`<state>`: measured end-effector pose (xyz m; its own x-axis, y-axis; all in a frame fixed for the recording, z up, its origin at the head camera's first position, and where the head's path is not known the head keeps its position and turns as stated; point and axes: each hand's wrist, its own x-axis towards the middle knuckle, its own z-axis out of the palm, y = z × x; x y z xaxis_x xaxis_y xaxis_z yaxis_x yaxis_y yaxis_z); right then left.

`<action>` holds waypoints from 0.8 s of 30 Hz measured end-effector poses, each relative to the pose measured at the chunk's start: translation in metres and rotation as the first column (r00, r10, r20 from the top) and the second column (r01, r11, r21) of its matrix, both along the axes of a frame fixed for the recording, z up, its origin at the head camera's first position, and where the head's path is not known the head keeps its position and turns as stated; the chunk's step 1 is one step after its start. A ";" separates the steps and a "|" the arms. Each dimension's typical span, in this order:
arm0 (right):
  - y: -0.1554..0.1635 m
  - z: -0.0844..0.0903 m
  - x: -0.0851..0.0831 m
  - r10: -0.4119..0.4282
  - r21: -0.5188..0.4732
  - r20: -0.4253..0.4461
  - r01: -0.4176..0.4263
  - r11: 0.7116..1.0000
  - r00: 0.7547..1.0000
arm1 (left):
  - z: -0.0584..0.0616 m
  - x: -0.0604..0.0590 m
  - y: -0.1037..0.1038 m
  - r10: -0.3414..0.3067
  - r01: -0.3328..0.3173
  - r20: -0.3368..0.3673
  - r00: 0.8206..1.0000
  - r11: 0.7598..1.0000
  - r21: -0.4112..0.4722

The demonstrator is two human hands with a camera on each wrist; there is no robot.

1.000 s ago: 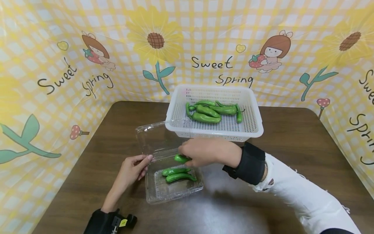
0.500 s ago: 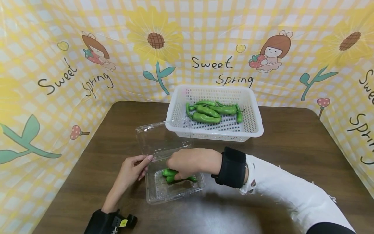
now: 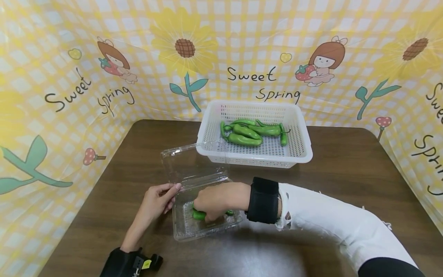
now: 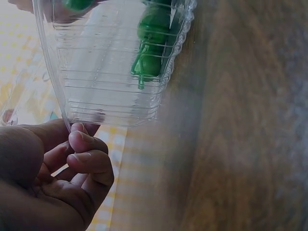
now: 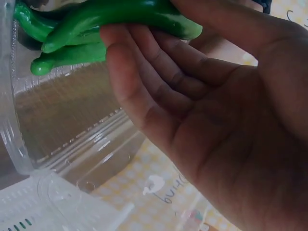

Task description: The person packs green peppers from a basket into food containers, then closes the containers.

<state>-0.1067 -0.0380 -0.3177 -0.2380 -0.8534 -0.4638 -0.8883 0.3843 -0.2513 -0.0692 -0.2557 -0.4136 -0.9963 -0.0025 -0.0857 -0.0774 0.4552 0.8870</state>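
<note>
In the head view a clear plastic clamshell box [image 3: 188, 231] lies with its lid [image 3: 194, 163] raised away from me. My left hand [image 3: 157, 199] pinches the box's left rim near the hinge; the left wrist view shows thumb and fingertips on that plastic edge [image 4: 72, 126]. My right hand [image 3: 219, 199] is down inside the box. In the right wrist view it holds a green pepper [image 5: 125, 14] between thumb and fingers, with another green pepper [image 5: 72, 57] right beneath. From above, the hand hides most of the peppers [image 3: 199, 214] in the box.
A white perforated basket [image 3: 254, 158] stands behind the box with several green peppers [image 3: 243, 139] in it. The raised lid overlaps the basket's front left corner in the head view. Dark wooden table [image 3: 346, 184] surrounds both, and a yellow checked cloth [image 3: 242, 46] hangs behind.
My right hand has come down and left with its pepper, from the back of the box onto the peppers lying inside. My left hand keeps its hold on the rim.
</note>
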 end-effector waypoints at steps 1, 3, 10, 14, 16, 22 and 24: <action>-0.001 -0.001 0.000 0.000 0.007 0.005 0.000 1.000 1.000 | 0.000 0.000 0.000 0.000 0.000 0.000 1.000 1.000 -0.001; -0.003 -0.003 0.001 0.004 0.014 0.005 -0.004 1.000 1.000 | 0.000 0.000 0.000 -0.002 0.002 -0.002 1.000 1.000 -0.006; -0.011 -0.010 0.003 0.017 0.059 -0.007 -0.017 0.998 1.000 | 0.001 0.000 0.001 -0.002 0.002 -0.013 1.000 1.000 -0.002; -0.015 -0.016 0.005 0.055 0.078 -0.014 -0.054 0.996 0.998 | 0.001 0.001 0.002 0.006 -0.006 -0.010 1.000 1.000 0.006; -0.017 -0.018 0.006 0.073 0.087 -0.021 -0.071 0.994 0.997 | 0.001 0.002 0.002 0.009 -0.009 -0.008 1.000 1.000 0.003; -0.021 -0.021 0.008 0.081 0.095 -0.023 -0.079 0.992 0.996 | -0.001 0.000 0.002 0.012 -0.012 -0.018 1.000 1.000 0.017; -0.022 -0.022 0.009 0.073 0.099 -0.010 -0.071 0.992 0.997 | -0.001 0.000 0.002 0.014 -0.014 -0.020 1.000 1.000 0.018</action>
<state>-0.0980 -0.0595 -0.3395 -0.1842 -0.8186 -0.5441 -0.9177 0.3415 -0.2032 -0.0691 -0.2540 -0.4145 -0.9977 -0.0151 -0.0655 -0.0655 0.4384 0.8964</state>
